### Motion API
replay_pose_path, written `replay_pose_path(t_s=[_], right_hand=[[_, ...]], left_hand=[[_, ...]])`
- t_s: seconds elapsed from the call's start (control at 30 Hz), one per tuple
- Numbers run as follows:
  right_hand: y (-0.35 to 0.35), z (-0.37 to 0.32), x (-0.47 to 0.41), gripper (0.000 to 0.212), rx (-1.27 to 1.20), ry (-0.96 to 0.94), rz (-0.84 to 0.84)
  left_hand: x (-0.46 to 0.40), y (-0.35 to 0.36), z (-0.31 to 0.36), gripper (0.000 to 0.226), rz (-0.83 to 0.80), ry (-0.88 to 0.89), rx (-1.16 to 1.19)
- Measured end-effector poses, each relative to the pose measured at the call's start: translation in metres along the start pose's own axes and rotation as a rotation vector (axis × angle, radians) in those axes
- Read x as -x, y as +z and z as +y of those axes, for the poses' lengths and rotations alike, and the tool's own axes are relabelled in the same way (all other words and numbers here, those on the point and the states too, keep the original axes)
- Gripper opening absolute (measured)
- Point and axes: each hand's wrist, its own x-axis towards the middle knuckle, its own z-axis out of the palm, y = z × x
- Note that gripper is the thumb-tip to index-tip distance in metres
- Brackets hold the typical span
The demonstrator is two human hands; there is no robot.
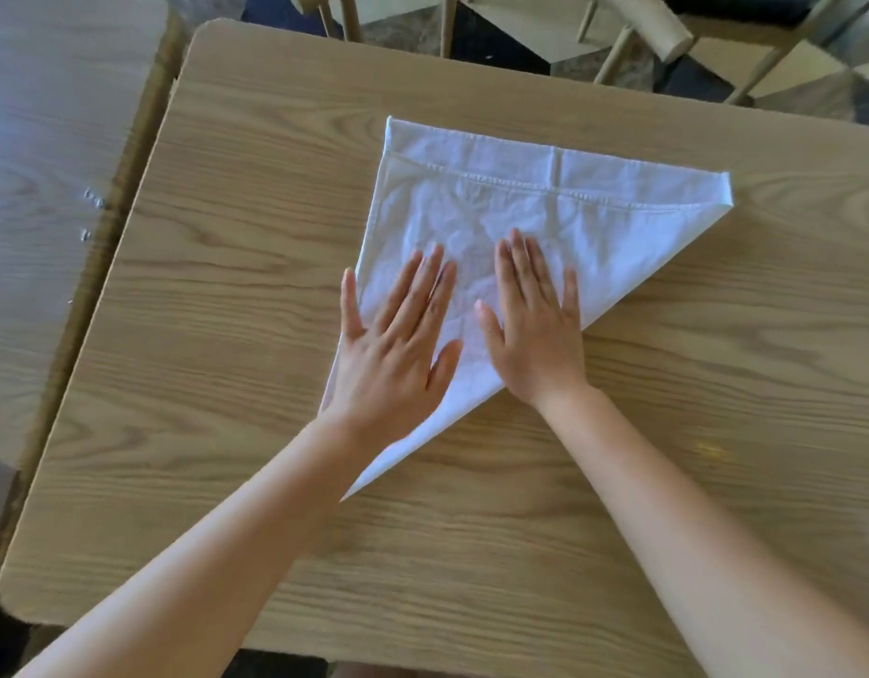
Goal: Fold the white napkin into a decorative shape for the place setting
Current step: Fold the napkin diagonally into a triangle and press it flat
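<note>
The white napkin (559, 212) lies flat on the wooden table (227, 335), folded into a triangle. Its long hemmed edge runs along the far side and one point faces me near the table's middle. My left hand (393, 349) rests palm down, fingers spread, on the napkin's left edge. Beside it, my right hand (535, 325) presses flat on the cloth nearer the diagonal right edge. Neither hand grips the fabric; both lie open on top of it. The napkin's centre looks slightly wrinkled.
A second wooden table (46, 188) stands close on the left, with a narrow gap between. Wooden chairs (667, 36) are pushed in beyond the far edge. Bare tabletop surrounds the napkin on all sides.
</note>
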Motion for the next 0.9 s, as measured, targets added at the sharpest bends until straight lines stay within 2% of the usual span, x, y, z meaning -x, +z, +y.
replay_pose_path(t_s=[0.13, 0.23, 0.33, 0.43, 0.6, 0.73, 0.9], right_hand=[[0.004, 0.009, -0.013, 0.061, 0.013, 0.056, -0.028], [0.002, 0.031, -0.022, 0.060, 0.049, 0.041, -0.013], [-0.007, 0.068, -0.035, 0.060, 0.053, 0.105, 0.004], [-0.018, 0.111, -0.041, 0.062, 0.064, 0.201, 0.008], [-0.037, 0.170, -0.039, 0.064, 0.095, 0.333, -0.053], [-0.037, 0.177, -0.038, 0.068, 0.115, 0.317, -0.036], [-0.042, 0.174, -0.038, 0.066, 0.105, 0.354, -0.122]], left_hand=[[-0.080, 0.023, 0.011, 0.056, -0.112, 0.047, 0.036], [-0.104, 0.044, 0.004, 0.055, -0.185, 0.055, 0.006], [-0.109, 0.048, -0.012, 0.059, -0.176, 0.052, 0.001], [-0.111, 0.043, -0.035, 0.063, -0.157, -0.025, -0.051], [-0.114, 0.034, -0.052, 0.066, -0.158, -0.117, -0.106], [-0.111, 0.036, -0.051, 0.068, -0.117, -0.208, -0.065], [-0.116, 0.030, -0.054, 0.069, -0.201, -0.201, -0.031]])
